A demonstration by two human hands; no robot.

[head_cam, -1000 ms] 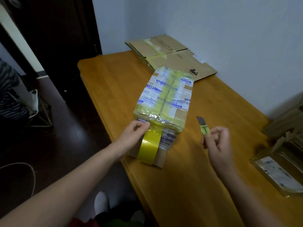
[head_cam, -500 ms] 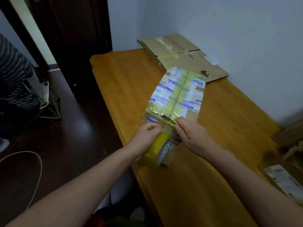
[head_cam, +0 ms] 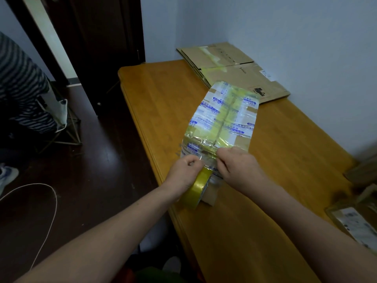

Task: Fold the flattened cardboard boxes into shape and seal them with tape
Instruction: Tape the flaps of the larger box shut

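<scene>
The dark wood floor (head_cam: pixel 91 160) fills the room from 7 to 10 o'clock, with a pale wall (head_cam: pixel 295 37) from 12 to 3 and a dark door (head_cam: pixel 106 37) at 11. An orange-brown wooden table (head_cam: pixel 265 201) runs from 12 down to 5 o'clock. A stack of flattened cardboard boxes (head_cam: pixel 234 66) lies at its far end at 12, against the wall. The folded box (head_cam: pixel 222 119) sits in the middle of the table near its 9 o'clock edge. Its top is wrapped in shiny clear tape with blue print, and a yellowish band runs down the centre seam. My left hand (head_cam: pixel 183 174) grips the yellow tape roll (head_cam: pixel 195 188) against the box's near end. My right hand (head_cam: pixel 238 168), just at 3 o'clock of it, is curled with fingertips pinching the strip of tape (head_cam: pixel 210 153) on the box's near top edge
</scene>
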